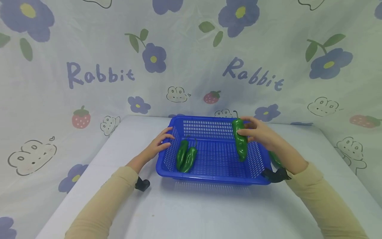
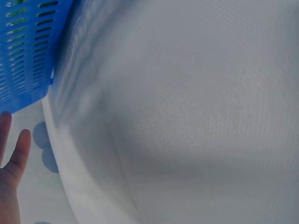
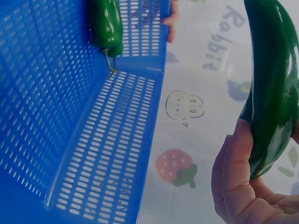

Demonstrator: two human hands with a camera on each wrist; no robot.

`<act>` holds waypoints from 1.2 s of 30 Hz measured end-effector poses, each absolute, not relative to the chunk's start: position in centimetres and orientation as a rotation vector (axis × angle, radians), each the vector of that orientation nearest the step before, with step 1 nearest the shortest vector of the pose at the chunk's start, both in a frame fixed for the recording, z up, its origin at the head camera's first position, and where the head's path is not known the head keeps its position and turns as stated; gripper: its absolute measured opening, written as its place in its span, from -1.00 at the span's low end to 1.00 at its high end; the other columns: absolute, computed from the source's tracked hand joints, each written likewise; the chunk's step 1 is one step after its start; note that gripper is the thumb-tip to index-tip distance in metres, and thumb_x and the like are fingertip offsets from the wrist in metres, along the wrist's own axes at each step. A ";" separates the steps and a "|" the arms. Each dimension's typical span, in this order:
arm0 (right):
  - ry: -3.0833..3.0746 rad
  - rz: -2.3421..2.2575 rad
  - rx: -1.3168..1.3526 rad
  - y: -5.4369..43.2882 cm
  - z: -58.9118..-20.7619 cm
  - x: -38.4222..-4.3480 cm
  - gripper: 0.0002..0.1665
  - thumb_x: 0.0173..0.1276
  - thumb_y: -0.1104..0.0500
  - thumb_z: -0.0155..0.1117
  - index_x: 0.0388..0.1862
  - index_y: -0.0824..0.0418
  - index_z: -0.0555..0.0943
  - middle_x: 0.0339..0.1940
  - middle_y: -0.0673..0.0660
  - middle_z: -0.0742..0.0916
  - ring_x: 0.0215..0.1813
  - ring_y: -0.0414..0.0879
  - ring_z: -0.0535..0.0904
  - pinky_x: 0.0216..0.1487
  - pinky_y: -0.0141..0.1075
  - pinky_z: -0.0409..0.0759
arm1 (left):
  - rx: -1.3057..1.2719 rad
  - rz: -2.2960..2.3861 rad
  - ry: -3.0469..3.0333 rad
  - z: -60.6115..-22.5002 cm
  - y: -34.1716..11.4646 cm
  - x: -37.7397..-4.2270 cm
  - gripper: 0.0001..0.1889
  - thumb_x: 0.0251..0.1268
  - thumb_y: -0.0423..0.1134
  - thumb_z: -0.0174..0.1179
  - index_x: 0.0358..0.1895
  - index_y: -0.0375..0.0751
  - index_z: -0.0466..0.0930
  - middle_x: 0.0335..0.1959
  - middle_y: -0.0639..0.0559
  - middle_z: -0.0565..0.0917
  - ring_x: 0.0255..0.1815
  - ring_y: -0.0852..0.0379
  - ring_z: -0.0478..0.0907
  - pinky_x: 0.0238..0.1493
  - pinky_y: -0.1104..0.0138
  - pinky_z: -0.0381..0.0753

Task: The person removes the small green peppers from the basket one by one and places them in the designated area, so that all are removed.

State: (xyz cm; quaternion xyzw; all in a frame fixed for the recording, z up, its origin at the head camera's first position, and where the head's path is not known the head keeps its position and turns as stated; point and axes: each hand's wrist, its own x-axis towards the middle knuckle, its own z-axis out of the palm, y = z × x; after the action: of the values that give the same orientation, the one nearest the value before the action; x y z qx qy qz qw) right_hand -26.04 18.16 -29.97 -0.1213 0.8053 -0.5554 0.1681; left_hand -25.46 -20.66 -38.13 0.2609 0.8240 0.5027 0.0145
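Right hand (image 1: pixel 262 133) pinches long green pepper (image 1: pixel 240 141), right of frame center; left hand (image 1: pixel 155 146), fingers spread, touches blue basket (image 1: pixel 215 179)

Blue slotted basket (image 2: pixel 29 56) standing near the edge of the white surface (image 2: pixel 187 116), green shapes (image 2: pixel 18 21) showing through, left hand (image 2: pixel 10 179) extending fingers beside the basket

Pepper (image 1: pixel 241 142) in my right hand (image 1: pixel 262 133): smooth, glossy. Basket (image 1: pixel 209 178): slotted plastic, slight sheen. Tabletop (image 1: pixel 194 214): matt, finely textured. My sleeves (image 1: pixel 102 202): matt cloth.
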 end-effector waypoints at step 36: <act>2.563 -1.394 -0.208 27.6 -31.5 -22.7 -0.13 0.36 -0.03 0.05 0.44 0.27 -0.12 0.28 0.51 0.25 -0.05 -0.06 0.50 -0.12 -0.37 0.48 | 0.799 1.507 2.583 -38.0 -20.6 -25.5 -0.69 0.23 -0.42 -0.12 0.02 -0.50 0.33 0.41 -0.37 -0.06 0.42 -0.36 -0.21 0.26 -0.26 -0.04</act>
State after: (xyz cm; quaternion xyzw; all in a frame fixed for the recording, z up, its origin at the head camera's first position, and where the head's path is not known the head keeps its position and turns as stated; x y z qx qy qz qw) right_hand -22.72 27.60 -31.53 -0.0707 0.8710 -0.4739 0.1082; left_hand -25.45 -20.63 -37.96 0.2579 0.8342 0.4868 0.0230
